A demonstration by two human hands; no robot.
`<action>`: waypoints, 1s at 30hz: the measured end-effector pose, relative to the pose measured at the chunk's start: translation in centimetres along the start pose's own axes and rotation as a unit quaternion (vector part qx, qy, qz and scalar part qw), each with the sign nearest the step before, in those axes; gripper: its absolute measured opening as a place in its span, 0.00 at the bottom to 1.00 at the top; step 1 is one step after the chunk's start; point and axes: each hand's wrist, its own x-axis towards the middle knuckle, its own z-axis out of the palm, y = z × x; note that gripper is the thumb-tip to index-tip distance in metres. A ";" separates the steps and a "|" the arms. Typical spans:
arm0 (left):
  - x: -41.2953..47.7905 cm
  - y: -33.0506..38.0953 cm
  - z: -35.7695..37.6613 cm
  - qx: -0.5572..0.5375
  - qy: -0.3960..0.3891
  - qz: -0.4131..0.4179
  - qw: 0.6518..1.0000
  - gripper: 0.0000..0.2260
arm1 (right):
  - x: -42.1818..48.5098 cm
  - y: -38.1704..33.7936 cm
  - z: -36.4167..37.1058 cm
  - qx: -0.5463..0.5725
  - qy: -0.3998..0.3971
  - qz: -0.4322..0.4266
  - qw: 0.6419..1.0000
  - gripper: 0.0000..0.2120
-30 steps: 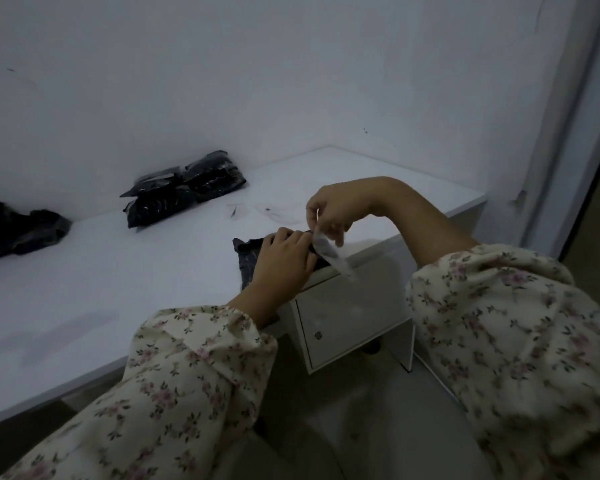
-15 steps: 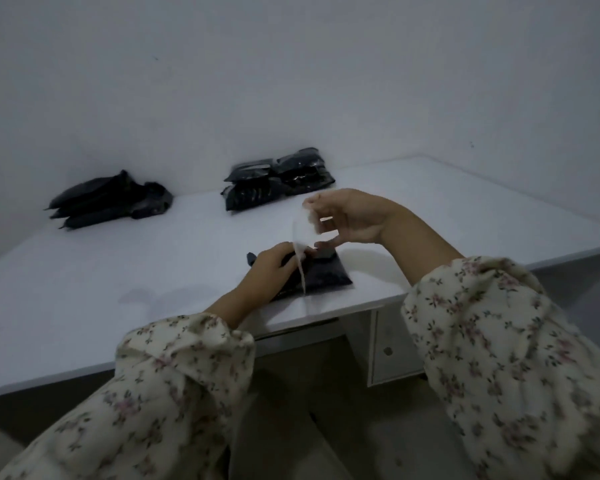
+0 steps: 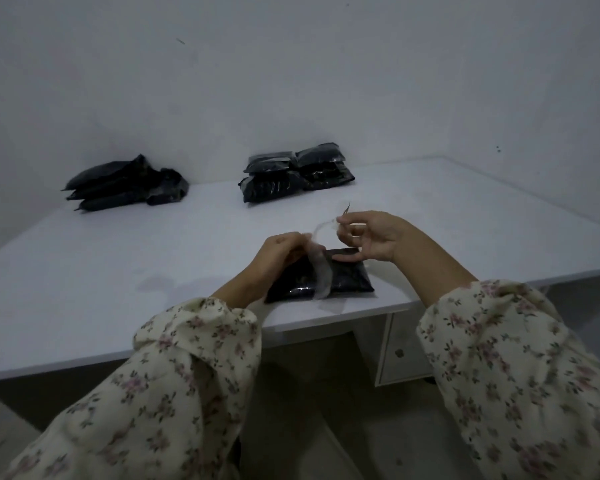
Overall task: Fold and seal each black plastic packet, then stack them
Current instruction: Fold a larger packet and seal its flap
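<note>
No readable text, labels, brands or numbers anywhere; dim, soft footage.

I'm looking into what reads as a plain packing room, maybe in a home or small office: a white desk (image 3: 118,271) set into a corner of white walls (image 3: 291,81), a small drawer unit (image 3: 399,348) beneath it, and a left pile of black packets (image 3: 125,183) and a right pile of black packets (image 3: 295,174) on top.
</note>
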 end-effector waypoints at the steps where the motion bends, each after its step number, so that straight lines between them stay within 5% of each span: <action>1: 0.1 0.0 -0.2 -0.007 -0.003 0.001 1.000 0.12 | -0.1 0.1 -0.1 0.000 0.007 -0.006 1.000 0.06; 7: 0.4 0.5 -1.7 -0.068 -0.037 -0.047 0.996 0.07 | -0.9 1.0 0.2 -0.036 0.054 -0.034 0.997 0.16; 11: 0.5 1.3 -2.0 0.017 -0.064 -0.064 0.996 0.09 | -1.0 1.7 0.5 -0.036 0.097 -0.052 0.993 0.21; 21: 1.7 3.5 -4.3 0.172 -0.153 -0.110 0.967 0.15 | -1.1 4.5 0.8 -0.030 0.181 -0.107 0.977 0.16; 30: 0.7 2.8 -5.7 0.057 -0.107 -0.164 0.979 0.05 | -0.9 5.5 0.7 -0.026 0.212 -0.137 0.967 0.16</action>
